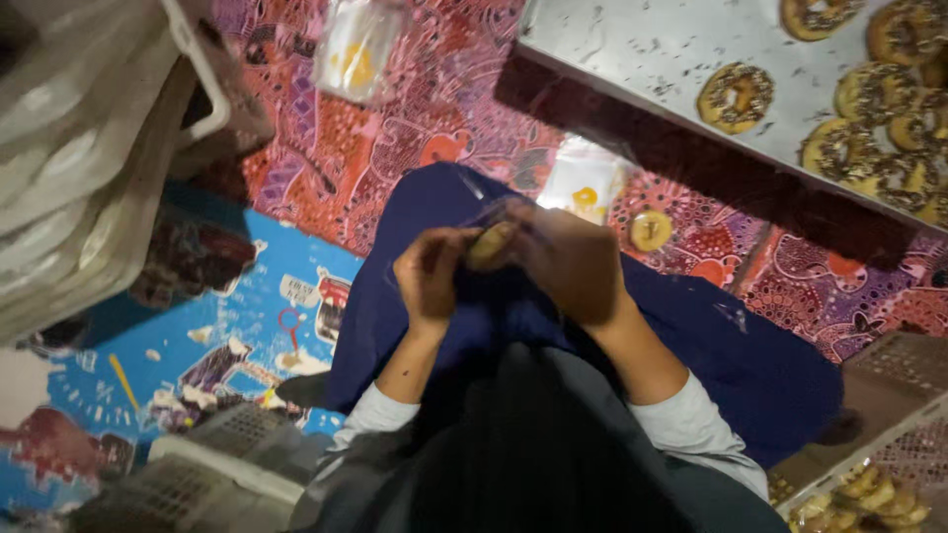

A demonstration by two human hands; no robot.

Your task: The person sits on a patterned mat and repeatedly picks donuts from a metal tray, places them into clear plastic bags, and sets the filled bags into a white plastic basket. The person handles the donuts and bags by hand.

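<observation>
A small round doughnut sits between the two hands, above the person's lap, which is covered in dark blue cloth. The left hand is curled and pinches the doughnut from one side. The right hand is curled around the other side and pinches it too. Something thin and clear, maybe a plastic wrap, seems to be around the doughnut, but it is too blurry to tell.

Just beyond the hands, a small clear bag with a yellow spot lies on the red patterned mat. A plain doughnut lies on the mat near it. Farther off is a metal tray holding many doughnuts with sprinkles. White plastic crates are stacked on the person's left side. Another crate with more doughnuts is on the right.
</observation>
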